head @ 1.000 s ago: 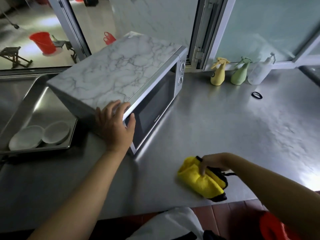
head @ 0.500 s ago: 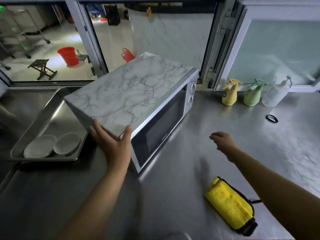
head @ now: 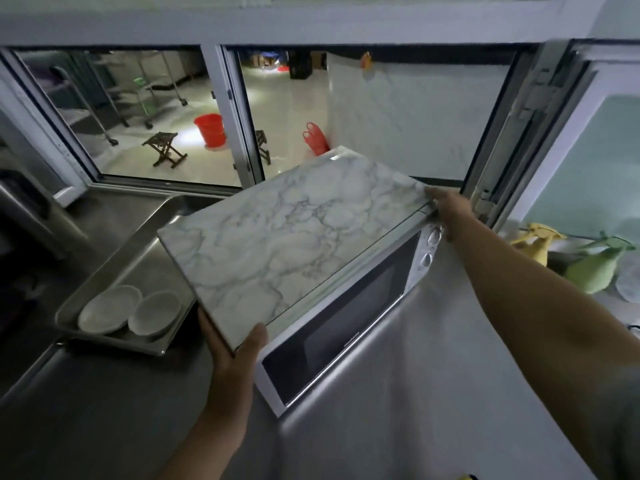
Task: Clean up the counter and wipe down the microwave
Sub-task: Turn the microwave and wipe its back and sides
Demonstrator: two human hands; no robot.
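A white microwave with a marble-patterned top stands at an angle on the steel counter, its dark door facing me. My left hand grips its near left corner, thumb on the top and fingers down the side. My right hand reaches across and holds the far right top corner, above the two knobs. Only a yellow sliver of the cloth shows at the bottom edge.
A steel tray holding two white dishes sits close to the left of the microwave. Yellow and green spray bottles stand at the right by the window frame. An open window lies behind.
My right hand left the yellow cloth on the counter and reached up to the microwave's far right corner. My left hand slid from the top down round the near left corner.
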